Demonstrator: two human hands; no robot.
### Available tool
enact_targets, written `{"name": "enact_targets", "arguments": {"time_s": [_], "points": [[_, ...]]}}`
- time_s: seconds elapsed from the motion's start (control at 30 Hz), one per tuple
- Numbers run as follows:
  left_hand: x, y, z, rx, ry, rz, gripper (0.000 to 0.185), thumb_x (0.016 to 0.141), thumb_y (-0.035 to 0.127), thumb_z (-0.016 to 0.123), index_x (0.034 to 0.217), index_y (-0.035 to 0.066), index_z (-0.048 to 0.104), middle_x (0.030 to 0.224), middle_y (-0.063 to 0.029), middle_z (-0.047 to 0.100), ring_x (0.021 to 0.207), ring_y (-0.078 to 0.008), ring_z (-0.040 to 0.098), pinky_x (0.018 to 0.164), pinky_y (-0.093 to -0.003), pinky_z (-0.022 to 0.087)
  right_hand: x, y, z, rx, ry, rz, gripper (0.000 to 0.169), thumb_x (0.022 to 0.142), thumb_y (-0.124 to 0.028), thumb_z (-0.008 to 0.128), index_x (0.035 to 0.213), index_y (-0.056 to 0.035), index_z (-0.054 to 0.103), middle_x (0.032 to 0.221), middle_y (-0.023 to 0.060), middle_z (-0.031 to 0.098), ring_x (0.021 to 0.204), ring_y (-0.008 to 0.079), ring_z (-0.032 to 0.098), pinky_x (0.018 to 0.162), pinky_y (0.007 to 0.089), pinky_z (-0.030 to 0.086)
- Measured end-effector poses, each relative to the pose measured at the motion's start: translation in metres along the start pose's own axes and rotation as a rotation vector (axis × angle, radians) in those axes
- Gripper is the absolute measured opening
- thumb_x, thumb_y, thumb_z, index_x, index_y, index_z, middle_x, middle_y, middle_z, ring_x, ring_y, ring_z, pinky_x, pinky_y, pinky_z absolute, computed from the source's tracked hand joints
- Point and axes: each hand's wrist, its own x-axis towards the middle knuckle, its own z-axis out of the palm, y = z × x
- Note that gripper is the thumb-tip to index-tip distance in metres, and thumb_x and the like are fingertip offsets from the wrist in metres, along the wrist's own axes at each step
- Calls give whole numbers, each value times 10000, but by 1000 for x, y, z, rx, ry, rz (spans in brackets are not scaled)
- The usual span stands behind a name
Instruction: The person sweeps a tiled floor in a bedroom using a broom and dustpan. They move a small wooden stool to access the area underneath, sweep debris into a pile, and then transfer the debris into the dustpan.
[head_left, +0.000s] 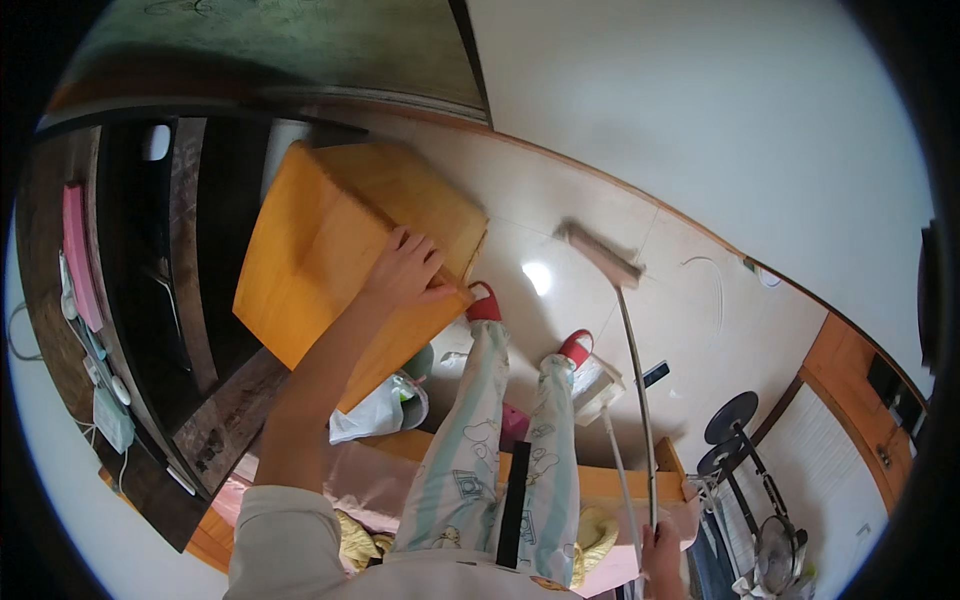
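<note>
My left hand (411, 270) grips the upper edge of an orange-brown wooden cabinet (322, 262), fingers curled over the rim. The cabinet stands askew against a dark wooden shelf unit. Low at the right, my right hand (664, 559) is closed around the metal handle of a broom (634, 352). Its bristle head (604, 255) rests on the tiled floor ahead of my feet and looks blurred. A whitish dustpan (598, 386) lies beside my right foot. The dustpan's pale handle runs up close to my right hand; whether I hold it too, I cannot tell.
On my feet are red slippers (577, 349). A phone-like black object (656, 373) lies right of the dustpan. A bin with a white bag (367, 416) stands below the cabinet. The dark shelf unit (187, 247) is left; a black stand with discs (731, 416) is right.
</note>
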Motion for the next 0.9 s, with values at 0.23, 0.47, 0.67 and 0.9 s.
{"name": "enact_targets", "arguments": {"time_s": [0.23,0.47,0.67,0.9], "points": [[-36,4,-25,-42,-70,19,446,640,492,556,754,63,510,782,-97,470,818,-243,433,837,-363,324,76,-106,-8,91,-89,-323,217,822,-206,447,737,-7,464,603,198,505,564,382,490,481,457,348],[-39,14,-21,-76,-77,38,463,607,495,572,746,59,501,752,-85,456,817,-237,432,841,-341,329,153,-261,18,-117,-212,-507,308,848,-286,345,843,5,447,709,225,553,710,385,537,615,461,421],[-43,15,-13,-54,-55,41,474,596,495,577,762,59,501,801,-90,470,848,-241,433,857,-348,324,145,-182,6,-248,-254,-392,286,852,-268,345,816,3,430,670,203,560,651,378,546,580,456,429],[-40,18,-18,-57,-210,0,517,571,457,620,851,44,484,899,-121,453,931,-278,409,882,-388,302,85,-42,-29,-478,-259,-202,263,842,-268,378,789,-26,467,624,187,558,594,342,556,549,440,434]]}}
